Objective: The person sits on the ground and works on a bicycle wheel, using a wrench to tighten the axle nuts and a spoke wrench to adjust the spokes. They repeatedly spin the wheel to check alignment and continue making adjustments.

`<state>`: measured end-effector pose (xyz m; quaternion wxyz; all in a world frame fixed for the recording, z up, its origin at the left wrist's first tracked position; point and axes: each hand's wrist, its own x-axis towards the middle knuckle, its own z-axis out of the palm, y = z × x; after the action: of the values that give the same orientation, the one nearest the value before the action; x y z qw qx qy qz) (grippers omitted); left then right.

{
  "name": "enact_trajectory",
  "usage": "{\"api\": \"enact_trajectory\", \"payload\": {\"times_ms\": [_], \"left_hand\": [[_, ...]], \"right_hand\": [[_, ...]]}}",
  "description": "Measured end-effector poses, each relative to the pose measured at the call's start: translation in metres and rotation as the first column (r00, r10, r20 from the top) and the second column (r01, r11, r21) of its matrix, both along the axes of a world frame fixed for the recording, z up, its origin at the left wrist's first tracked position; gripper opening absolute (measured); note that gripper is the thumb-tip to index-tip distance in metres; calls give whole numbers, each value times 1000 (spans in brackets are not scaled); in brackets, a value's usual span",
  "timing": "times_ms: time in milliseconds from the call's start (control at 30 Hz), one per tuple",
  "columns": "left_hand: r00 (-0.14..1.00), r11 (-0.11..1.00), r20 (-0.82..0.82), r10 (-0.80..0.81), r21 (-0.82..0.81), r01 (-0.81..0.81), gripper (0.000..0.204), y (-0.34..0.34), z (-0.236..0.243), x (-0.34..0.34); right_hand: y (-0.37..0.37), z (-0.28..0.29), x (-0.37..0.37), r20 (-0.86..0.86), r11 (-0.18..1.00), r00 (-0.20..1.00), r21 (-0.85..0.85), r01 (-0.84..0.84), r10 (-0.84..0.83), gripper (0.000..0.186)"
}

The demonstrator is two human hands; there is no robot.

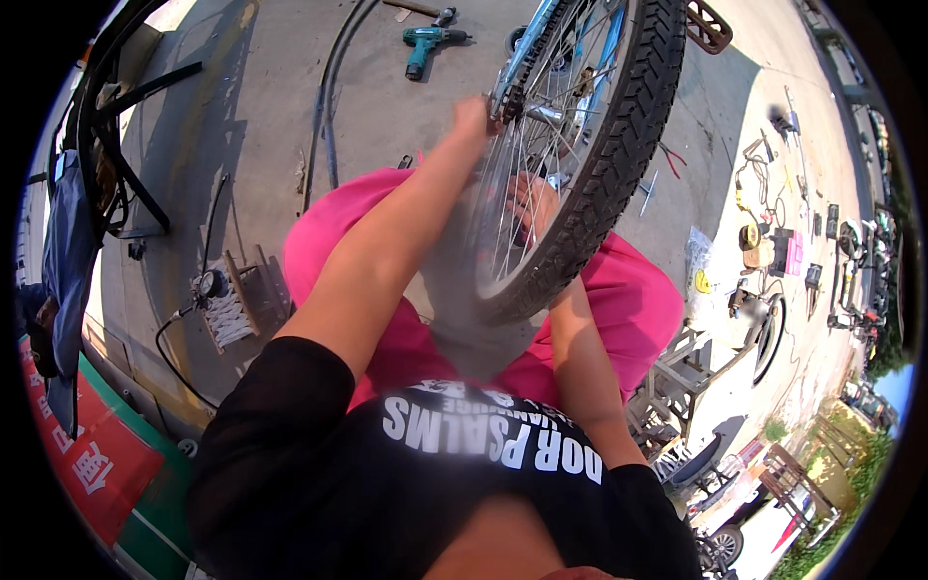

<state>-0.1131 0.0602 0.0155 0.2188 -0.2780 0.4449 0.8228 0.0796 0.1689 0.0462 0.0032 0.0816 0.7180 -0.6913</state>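
A bicycle wheel with a black knobbly tyre point(633, 145) stands tilted between my knees, still fitted to a light blue bicycle frame point(530, 41). My left hand point(472, 118) is at the wheel's hub, beside the sprocket point(509, 101). Its fingers look closed there, but what they grip is hidden and slightly blurred. Through the spokes point(570, 135) I see my right hand point(532, 201) on the far side of the wheel, low near the rim, fingers apart. The wheel's lower left part is smeared by motion.
A teal cordless drill point(422, 48) lies ahead, near a hammer point(414, 8). A pedal point(711, 27) sticks out beyond the tyre. At left stands a low stool with a woven seat point(230, 314), with a hose and gauge point(207, 283). Scattered tools and a yellow tape roll point(749, 236) lie right.
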Motion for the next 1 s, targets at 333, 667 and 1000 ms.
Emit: {"api": "enact_trajectory", "payload": {"times_ms": [333, 667, 1000], "left_hand": [[996, 997, -64, 55, -41, -58, 18, -2, 13, 9], [999, 998, -25, 36, -53, -37, 16, -2, -5, 1], [580, 468, 118, -806, -473, 747, 25, -98, 9, -67]], "right_hand": [[-34, 15, -30, 265, 537, 957, -828, 162, 120, 54], [-32, -3, -73, 433, 354, 846, -879, 319, 312, 37], [-36, -17, -74, 307, 474, 890, -872, 121, 338, 27]]}}
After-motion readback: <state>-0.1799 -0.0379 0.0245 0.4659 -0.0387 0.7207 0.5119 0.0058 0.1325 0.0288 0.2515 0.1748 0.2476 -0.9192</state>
